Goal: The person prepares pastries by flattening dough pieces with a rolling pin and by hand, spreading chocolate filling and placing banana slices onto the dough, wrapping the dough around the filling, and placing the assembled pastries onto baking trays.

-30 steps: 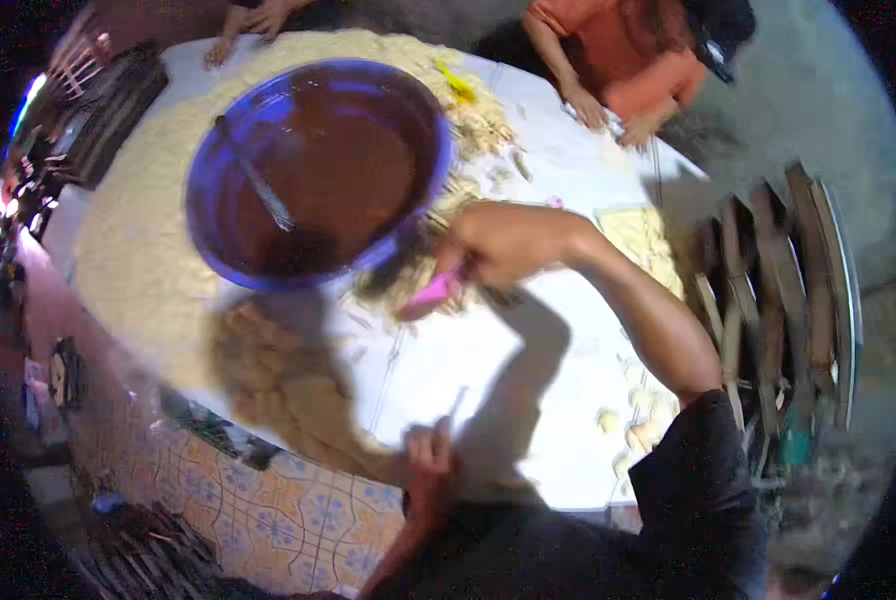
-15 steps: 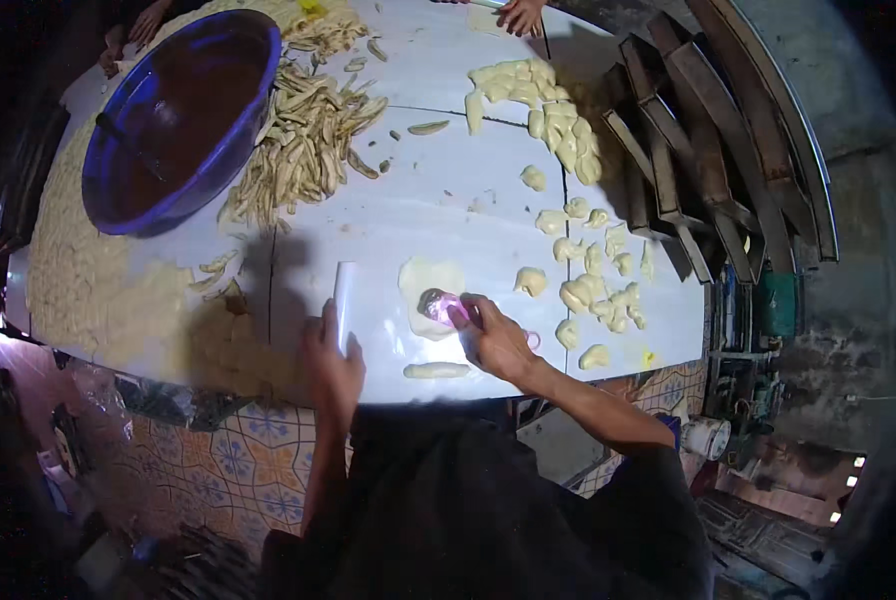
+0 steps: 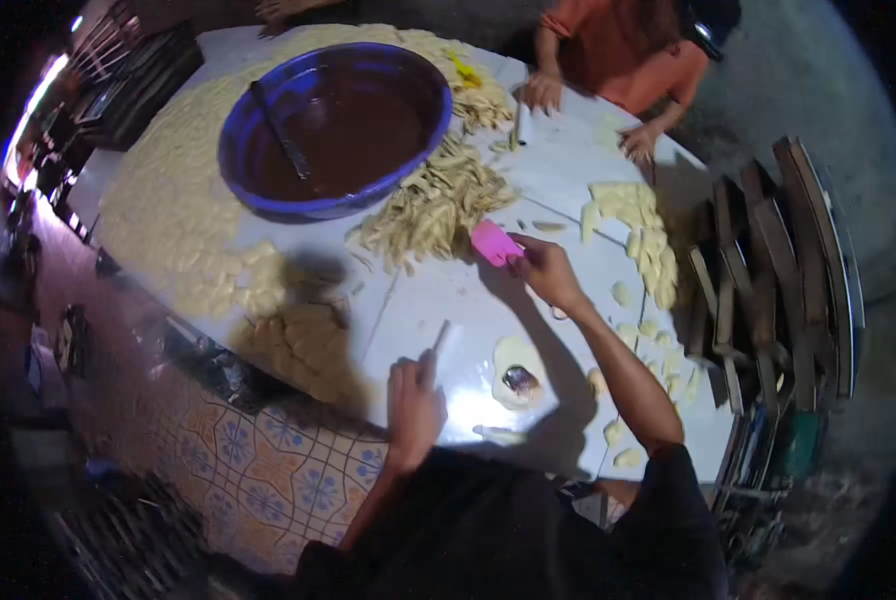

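My left hand (image 3: 417, 408) grips a white rolling pin (image 3: 449, 343), a plain smooth tube resting on the near side of the table. Reaching forward, my right hand (image 3: 550, 272) holds a pink scoop (image 3: 494, 243) above the table, beside a heap of tan strips that look like sliced banana (image 3: 448, 195). Nearer me lies a flattened piece of pale dough (image 3: 511, 352) with a dark brown dollop (image 3: 519, 379) on it. A slim pale dough roll (image 3: 500, 435) sits by the near edge. Several dough lumps (image 3: 657, 345) lie to the right, partly behind my forearm.
A big blue basin (image 3: 236, 185) of brown paste, with a dark-handled utensil (image 3: 280, 130) in it, stands far left. Rows of pale dough pieces (image 3: 168, 225) cover the left side. Wooden trays (image 3: 768, 270) stack at the right. A co-worker (image 3: 618, 60) in orange works across the table.
My right hand has moved forward with the scoop, leaving the dark dollop on the dough. The view has shifted, bringing the co-worker in. My left hand still holds the rolling pin.
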{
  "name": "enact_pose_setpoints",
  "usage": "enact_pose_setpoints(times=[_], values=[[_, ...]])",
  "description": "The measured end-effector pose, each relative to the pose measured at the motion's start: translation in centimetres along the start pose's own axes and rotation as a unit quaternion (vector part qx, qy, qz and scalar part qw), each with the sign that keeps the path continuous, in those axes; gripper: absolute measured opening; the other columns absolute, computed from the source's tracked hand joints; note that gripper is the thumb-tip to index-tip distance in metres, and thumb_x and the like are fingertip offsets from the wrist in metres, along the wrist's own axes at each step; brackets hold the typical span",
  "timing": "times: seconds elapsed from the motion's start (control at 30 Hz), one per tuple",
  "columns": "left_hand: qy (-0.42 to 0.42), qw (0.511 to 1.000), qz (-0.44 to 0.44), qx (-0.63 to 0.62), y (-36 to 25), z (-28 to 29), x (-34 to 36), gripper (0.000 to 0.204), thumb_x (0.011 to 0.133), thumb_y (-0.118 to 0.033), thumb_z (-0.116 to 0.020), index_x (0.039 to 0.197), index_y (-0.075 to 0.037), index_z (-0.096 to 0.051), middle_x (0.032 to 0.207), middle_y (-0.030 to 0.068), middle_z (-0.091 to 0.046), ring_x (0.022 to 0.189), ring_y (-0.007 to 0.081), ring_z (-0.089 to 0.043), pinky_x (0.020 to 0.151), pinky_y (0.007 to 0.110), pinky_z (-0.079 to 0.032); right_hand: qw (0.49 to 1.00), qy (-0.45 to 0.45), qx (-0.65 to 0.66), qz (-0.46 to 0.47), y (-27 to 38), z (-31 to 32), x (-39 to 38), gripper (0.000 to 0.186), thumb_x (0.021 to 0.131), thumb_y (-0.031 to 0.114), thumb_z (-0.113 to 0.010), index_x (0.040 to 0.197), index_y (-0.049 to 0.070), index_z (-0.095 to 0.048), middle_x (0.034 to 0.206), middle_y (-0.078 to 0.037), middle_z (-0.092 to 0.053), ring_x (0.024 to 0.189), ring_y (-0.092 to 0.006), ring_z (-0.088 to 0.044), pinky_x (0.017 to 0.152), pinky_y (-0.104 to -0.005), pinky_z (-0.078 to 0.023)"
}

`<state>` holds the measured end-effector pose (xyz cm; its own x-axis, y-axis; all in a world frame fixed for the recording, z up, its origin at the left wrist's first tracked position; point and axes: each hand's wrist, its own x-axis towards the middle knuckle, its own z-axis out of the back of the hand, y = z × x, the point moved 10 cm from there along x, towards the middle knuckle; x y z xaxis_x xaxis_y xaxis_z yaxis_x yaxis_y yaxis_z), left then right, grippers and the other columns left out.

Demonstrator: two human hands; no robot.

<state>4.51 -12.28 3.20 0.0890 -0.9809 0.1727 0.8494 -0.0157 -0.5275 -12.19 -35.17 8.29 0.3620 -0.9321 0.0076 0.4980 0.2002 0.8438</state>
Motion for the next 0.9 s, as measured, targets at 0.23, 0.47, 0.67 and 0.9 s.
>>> enact_pose_setpoints(times=[0.23, 0.47, 0.67, 0.9], values=[[-0.007, 1.0, 0.029, 0.01, 2.8, -1.8, -1.9, 0.074, 0.075, -0.011, -0.071, 0.144, -0.002, -0.047, 0.113, 0.0196, -0.051, 0.107, 0.037, -0.05, 0.095, 0.049, -0.043, 0.965, 0.09, -0.103, 0.225, 8.5, -15.3, 3.7, 0.028, 0.087, 0.008, -0.064, 0.112, -0.003, -0.068, 0.11, -0.023, -0.068, 0.108, -0.0408, -0.063, 0.094, -0.0453, -0.051], [-0.059, 0.998, -0.009, -0.002, 3.5, -2.4, -1.8, 0.065, 0.077, -0.013, -0.066, 0.141, -0.009, -0.054, 0.107, 0.0148, -0.058, 0.098, 0.0353, -0.056, 0.086, 0.047, -0.049, 0.92, 0.126, -0.129, 0.347, 12.2, -29.2, 5.0, 0.036, 0.078, 0.006, -0.065, 0.114, -0.001, -0.068, 0.115, -0.019, -0.064, 0.109, -0.0375, -0.06, 0.093, -0.0433, -0.051], [-0.038, 0.999, -0.017, 0.012, 3.3, -2.5, -1.3, 0.074, 0.07, -0.015, -0.078, 0.14, -0.006, -0.054, 0.104, 0.0128, -0.051, 0.099, 0.0337, -0.054, 0.087, 0.045, -0.048, 0.905, 0.169, -0.218, 0.324, 10.3, -30.5, 4.3, 0.034, 0.075, 0.004, -0.061, 0.108, 0.001, -0.07, 0.101, -0.015, -0.065, 0.101, -0.0352, -0.061, 0.086, -0.0423, -0.052], [-0.004, 0.999, 0.035, -0.02, 2.7, 1.1, 0.1, 0.068, 0.077, -0.009, -0.069, 0.141, -0.001, -0.05, 0.106, 0.0205, -0.053, 0.102, 0.0404, -0.05, 0.094, 0.05, -0.044, 0.984, 0.085, 0.015, 0.158, 5.2, -18.4, 2.9, 0.022, 0.073, 0.0, -0.061, 0.092, 0.0, -0.072, 0.085, -0.02, -0.067, 0.08, -0.0376, -0.067, 0.072, -0.043, -0.054]])
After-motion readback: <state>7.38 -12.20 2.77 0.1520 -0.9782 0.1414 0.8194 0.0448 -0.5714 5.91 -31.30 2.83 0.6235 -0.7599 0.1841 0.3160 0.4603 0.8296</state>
